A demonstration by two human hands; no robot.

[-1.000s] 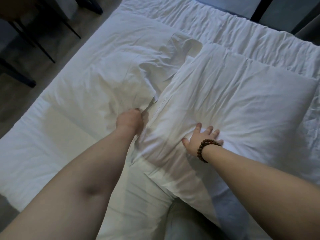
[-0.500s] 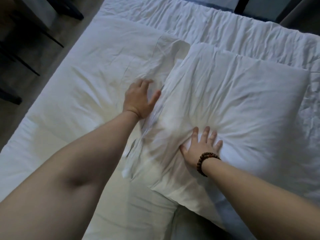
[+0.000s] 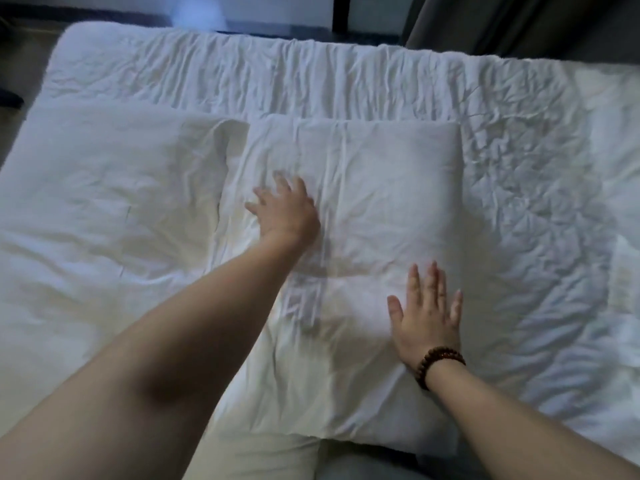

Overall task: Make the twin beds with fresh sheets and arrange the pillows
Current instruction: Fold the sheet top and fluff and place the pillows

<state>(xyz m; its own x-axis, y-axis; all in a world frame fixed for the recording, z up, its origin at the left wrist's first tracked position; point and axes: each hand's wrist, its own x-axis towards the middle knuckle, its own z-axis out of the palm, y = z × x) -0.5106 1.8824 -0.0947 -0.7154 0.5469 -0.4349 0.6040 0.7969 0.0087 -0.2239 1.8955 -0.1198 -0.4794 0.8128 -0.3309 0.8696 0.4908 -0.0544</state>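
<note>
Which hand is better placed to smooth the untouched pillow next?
Probably the left: the left hand lies open beside the left pillow, while the right hand rests farther off on the right pillow.

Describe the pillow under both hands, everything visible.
The white pillow is plump and roughly rectangular, in a creased cloth case. It lies flat on the wrinkled white sheet, and its left edge meets a second white pillow. The left hand, fingers spread, rests on its left part. The right hand lies flat on its near right part.

A brown bead bracelet (image 3: 440, 367) shows low right, and a grey curtain (image 3: 519, 22) hangs top right.
</note>
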